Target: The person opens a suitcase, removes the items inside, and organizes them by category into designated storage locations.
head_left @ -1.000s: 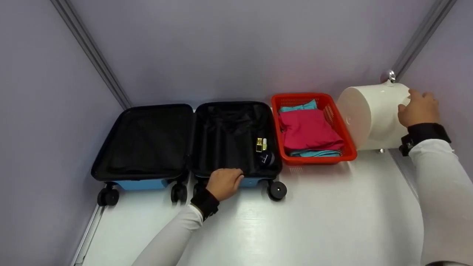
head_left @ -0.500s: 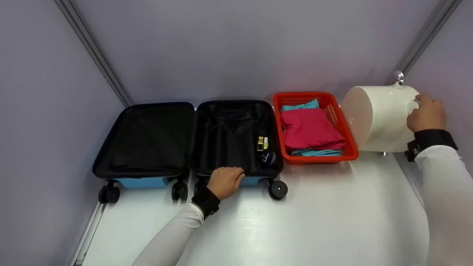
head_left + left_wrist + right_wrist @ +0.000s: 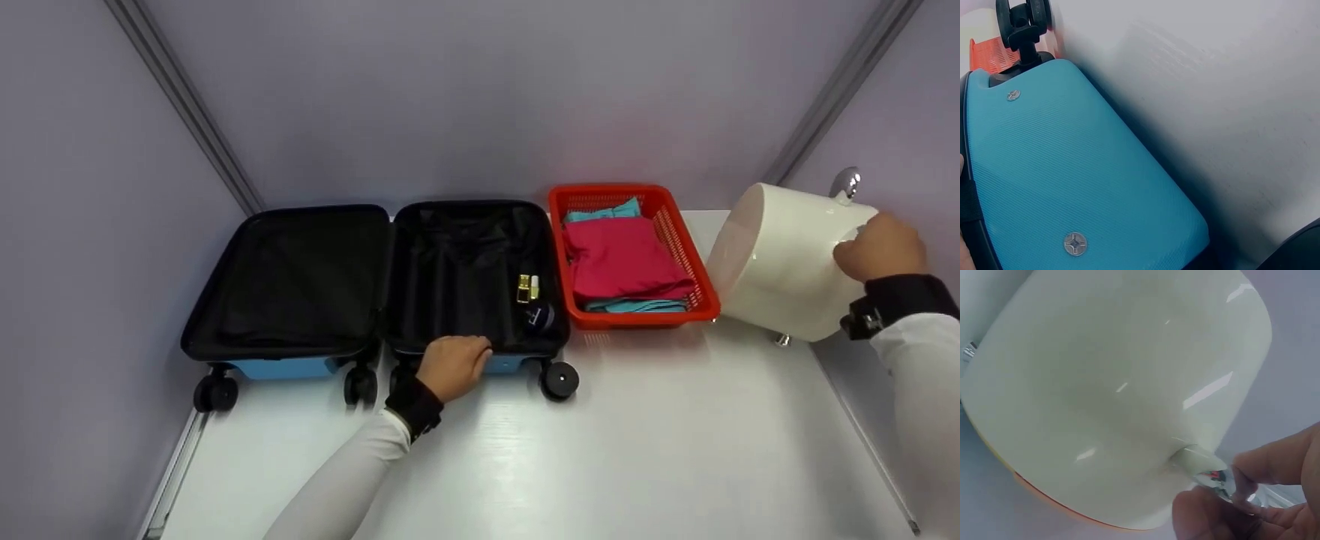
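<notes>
An open blue suitcase with black lining (image 3: 480,300) lies flat in two halves. My left hand (image 3: 454,366) grips the front rim of its right half; in the left wrist view only bits of the fingers show at the rim beside the blue shell (image 3: 1084,163). My right hand (image 3: 886,246) holds a glossy white drum-shaped piece (image 3: 799,262), like a small stool on its side. In the right wrist view, thumb and fingers pinch one of its short chrome-tipped legs (image 3: 1216,479). Two small gold-and-white items (image 3: 523,289) and a dark round item (image 3: 538,317) lie inside the suitcase.
A red plastic basket (image 3: 709,304) stands between suitcase and drum, with a folded pink cloth (image 3: 622,259) over light blue cloth (image 3: 634,306) in it. Grey-purple walls (image 3: 465,97) enclose the white surface (image 3: 637,435). The suitcase has black wheels (image 3: 559,381) in front.
The white drum has shifted right and tilted, with a gap opening behind the basket's right side. My right hand has moved right and down with it. My left hand stays at the rim.
</notes>
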The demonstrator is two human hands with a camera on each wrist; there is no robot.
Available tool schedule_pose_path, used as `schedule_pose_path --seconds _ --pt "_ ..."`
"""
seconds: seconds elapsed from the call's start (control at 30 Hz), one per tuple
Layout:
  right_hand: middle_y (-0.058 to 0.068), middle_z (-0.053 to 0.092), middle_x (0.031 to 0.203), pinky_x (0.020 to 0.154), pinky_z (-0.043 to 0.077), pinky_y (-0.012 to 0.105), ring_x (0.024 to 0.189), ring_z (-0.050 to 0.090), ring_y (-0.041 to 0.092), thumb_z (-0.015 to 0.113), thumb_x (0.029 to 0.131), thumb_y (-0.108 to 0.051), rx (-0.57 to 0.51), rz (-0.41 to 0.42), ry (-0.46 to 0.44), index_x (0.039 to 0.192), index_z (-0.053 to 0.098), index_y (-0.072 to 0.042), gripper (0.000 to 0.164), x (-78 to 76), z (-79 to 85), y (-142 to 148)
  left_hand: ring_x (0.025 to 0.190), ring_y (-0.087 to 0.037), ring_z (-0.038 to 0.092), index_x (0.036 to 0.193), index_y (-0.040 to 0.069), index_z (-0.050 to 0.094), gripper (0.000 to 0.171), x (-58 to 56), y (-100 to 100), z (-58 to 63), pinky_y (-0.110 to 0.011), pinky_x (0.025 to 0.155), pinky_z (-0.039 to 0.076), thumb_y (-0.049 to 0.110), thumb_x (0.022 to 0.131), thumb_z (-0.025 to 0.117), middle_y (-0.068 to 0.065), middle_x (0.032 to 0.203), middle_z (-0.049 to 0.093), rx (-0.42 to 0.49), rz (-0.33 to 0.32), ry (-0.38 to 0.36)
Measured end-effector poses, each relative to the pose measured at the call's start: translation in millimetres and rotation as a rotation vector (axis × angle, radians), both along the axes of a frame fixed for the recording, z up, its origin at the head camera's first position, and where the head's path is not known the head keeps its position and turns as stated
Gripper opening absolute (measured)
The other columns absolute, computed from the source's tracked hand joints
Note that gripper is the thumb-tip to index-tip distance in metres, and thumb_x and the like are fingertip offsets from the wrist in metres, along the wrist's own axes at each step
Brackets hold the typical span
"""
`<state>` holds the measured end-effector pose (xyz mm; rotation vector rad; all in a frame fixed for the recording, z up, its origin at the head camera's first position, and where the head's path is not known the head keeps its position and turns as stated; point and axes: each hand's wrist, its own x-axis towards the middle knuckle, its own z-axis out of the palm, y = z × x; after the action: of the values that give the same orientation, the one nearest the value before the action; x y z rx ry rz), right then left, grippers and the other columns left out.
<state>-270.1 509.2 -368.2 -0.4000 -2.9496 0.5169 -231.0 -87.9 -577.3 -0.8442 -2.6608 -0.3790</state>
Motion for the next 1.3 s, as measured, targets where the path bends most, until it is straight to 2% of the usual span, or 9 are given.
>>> schedule_pose_path --seconds 0.07,0.13,0.4,0.57,0.83,0.93,1.03,1.17,1.3 --pt "0.019 0.054 0.068 0.052 0.043 0.039 0.068 0.057 0.042 0.057 0.084 -0.013 0.027 0.019 -0.013 0.074 0.049 0.003 0.021 5.3 1.7 1 0.074 -0.020 0.073 0.098 0.014 0.074 0.020 0.4 -1 -1.4 -0.040 0.071 0.060 0.027 0.111 0.064 0.000 0.083 0.075 0.003 0.000 0.000" --pt "0.014 0.052 0.064 0.051 0.041 0.038 0.065 0.055 0.039 0.059 0.082 -0.014 0.050 0.037 -0.015 0.067 0.046 -0.003 0.023 11.8 2.5 0 0.075 -0.020 0.073 0.099 0.014 0.074 0.020 0.6 -1 -2.9 -0.039 0.071 0.060 0.027 0.111 0.063 -0.001 0.084 0.075 -0.002 0.001 0.007" --pt "0.017 0.057 0.066 0.049 0.039 0.039 0.062 0.056 0.038 0.064 0.081 -0.015 0.058 0.061 0.032 0.070 0.054 0.004 0.024 39.8 0.8 -8 0.072 -0.019 0.071 0.097 0.015 0.073 0.019 0.0 -1 -5.3 -0.038 0.068 0.059 0.027 0.110 0.065 0.000 0.081 0.073 0.001 0.009 0.038" --pt "0.018 0.058 0.065 0.049 0.041 0.040 0.061 0.058 0.038 0.066 0.085 -0.021 0.070 0.085 -0.029 0.069 0.052 0.001 0.031 54.9 5.9 -16 0.075 -0.020 0.073 0.101 0.015 0.075 0.018 -0.9 -1 -2.8 -0.039 0.071 0.061 0.026 0.110 0.064 0.000 0.085 0.075 0.003 0.005 0.018" --pt "0.004 0.059 0.055 0.051 0.039 0.038 0.054 0.056 0.026 0.062 0.091 -0.031 0.131 0.177 -0.124 0.054 0.056 -0.010 0.043 58.6 19.6 -12 0.074 -0.019 0.072 0.099 0.015 0.074 0.020 -2.9 1 -2.5 -0.039 0.070 0.060 0.027 0.111 0.063 0.001 0.083 0.074 0.003 0.007 0.001" --pt "0.002 0.058 0.051 0.051 0.039 0.036 0.052 0.056 0.024 0.064 0.091 -0.031 0.132 0.207 -0.169 0.055 0.056 -0.010 0.042 62.7 20.1 -13 0.075 -0.019 0.073 0.099 0.016 0.075 0.019 -2.1 2 -4.1 -0.039 0.070 0.060 0.027 0.111 0.063 0.001 0.084 0.075 0.002 0.004 -0.003" --pt "0.000 0.059 0.050 0.053 0.039 0.034 0.051 0.058 0.022 0.066 0.091 -0.031 0.131 0.241 -0.201 0.065 0.054 -0.007 0.038 71.5 22.3 -19 0.074 -0.019 0.072 0.099 0.015 0.074 0.019 -1.0 3 -5.8 -0.038 0.069 0.060 0.026 0.110 0.064 0.001 0.083 0.075 0.008 -0.005 -0.002" --pt "-0.001 0.059 0.049 0.055 0.040 0.035 0.050 0.058 0.021 0.068 0.091 -0.029 0.168 0.299 -0.202 0.073 0.052 -0.005 0.035 85.1 26.1 -36 0.071 -0.018 0.071 0.095 0.016 0.072 0.021 0.5 4 -6.0 -0.037 0.068 0.058 0.027 0.111 0.063 0.001 0.080 0.072 0.006 -0.001 0.013" --pt "-0.001 0.054 0.052 0.055 0.039 0.036 0.054 0.053 0.021 0.066 0.094 -0.025 0.244 0.385 -0.176 0.073 0.052 -0.006 0.032 96.8 27.0 -63 0.068 -0.018 0.069 0.091 0.017 0.070 0.024 -0.3 2 -4.4 -0.037 0.065 0.057 0.029 0.111 0.062 0.001 0.075 0.069 0.001 0.006 0.033"
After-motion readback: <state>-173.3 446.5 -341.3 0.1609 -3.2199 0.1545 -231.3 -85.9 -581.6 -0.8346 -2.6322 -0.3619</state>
